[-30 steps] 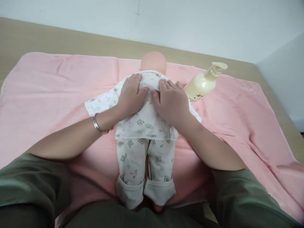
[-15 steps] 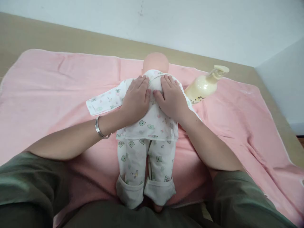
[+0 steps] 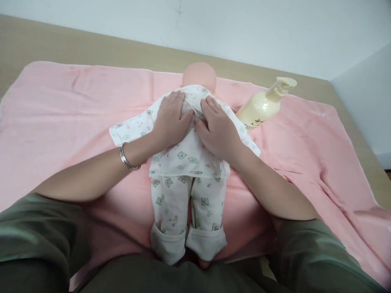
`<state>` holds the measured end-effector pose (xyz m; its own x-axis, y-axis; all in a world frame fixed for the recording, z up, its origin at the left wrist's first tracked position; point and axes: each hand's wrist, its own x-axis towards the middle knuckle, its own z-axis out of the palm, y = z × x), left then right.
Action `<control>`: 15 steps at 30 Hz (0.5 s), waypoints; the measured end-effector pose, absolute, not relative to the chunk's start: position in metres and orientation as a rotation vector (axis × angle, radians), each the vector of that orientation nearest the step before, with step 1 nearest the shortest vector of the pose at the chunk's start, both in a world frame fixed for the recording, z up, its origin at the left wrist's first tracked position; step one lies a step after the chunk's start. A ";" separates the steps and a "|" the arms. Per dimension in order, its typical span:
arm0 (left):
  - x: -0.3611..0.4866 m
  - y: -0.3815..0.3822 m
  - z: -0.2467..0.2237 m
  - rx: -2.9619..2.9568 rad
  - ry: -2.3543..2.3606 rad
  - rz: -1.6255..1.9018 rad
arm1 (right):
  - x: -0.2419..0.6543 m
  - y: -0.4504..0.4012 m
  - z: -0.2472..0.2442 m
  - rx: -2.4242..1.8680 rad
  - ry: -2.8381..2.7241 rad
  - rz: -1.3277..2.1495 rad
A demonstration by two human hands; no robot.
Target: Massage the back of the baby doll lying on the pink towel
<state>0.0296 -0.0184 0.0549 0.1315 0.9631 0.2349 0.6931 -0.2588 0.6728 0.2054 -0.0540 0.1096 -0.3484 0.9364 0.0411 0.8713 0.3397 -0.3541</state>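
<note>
A baby doll [image 3: 200, 75] lies face down in front of me, its bald head at the far end. It wears a white printed top [image 3: 186, 162] and matching trousers [image 3: 171, 195] with turned-up cuffs. My left hand [image 3: 172, 118] rests flat on the left side of the doll's upper back, fingers pointing away from me. On the right side of the back lies my right hand [image 3: 218, 128], also flat, its thumb close to the left one. Fabric is wrinkled between the two hands. Neither hand grasps anything.
Beneath the doll a pink blanket [image 3: 76, 93] covers much of the wooden table [image 3: 91, 40]. A cream pump bottle [image 3: 259, 106] lies tilted beside the doll's right shoulder area. Behind the table rises a white wall [image 3: 229, 32].
Both hands have shifted slightly down the doll's back toward me. The cloth between them is more bunched. My view has tilted a little.
</note>
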 end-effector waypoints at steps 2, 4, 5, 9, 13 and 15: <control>0.032 -0.026 0.052 2.045 1.589 0.908 | 0.207 -0.042 0.106 -1.629 -2.323 0.451; 0.036 -0.036 0.049 2.115 1.542 0.945 | 0.209 -0.034 0.104 -1.641 -2.306 0.444; 0.037 -0.040 0.048 2.153 1.508 0.974 | 0.209 -0.031 0.103 -1.647 -2.309 0.431; 0.038 -0.045 0.048 2.186 1.455 0.995 | 0.208 -0.034 0.103 -1.679 -2.337 0.361; 0.032 -0.027 0.050 2.070 1.498 0.940 | 0.202 -0.055 0.106 -1.686 -2.377 0.266; 0.029 -0.018 0.051 2.032 1.510 0.964 | 0.198 -0.067 0.108 -1.665 -2.400 0.200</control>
<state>0.0290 -0.0177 0.0508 0.1654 0.9468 0.2761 0.6488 -0.3152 0.6926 0.1979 -0.0667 0.1078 -0.3380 0.9361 0.0969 0.9071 0.3515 -0.2314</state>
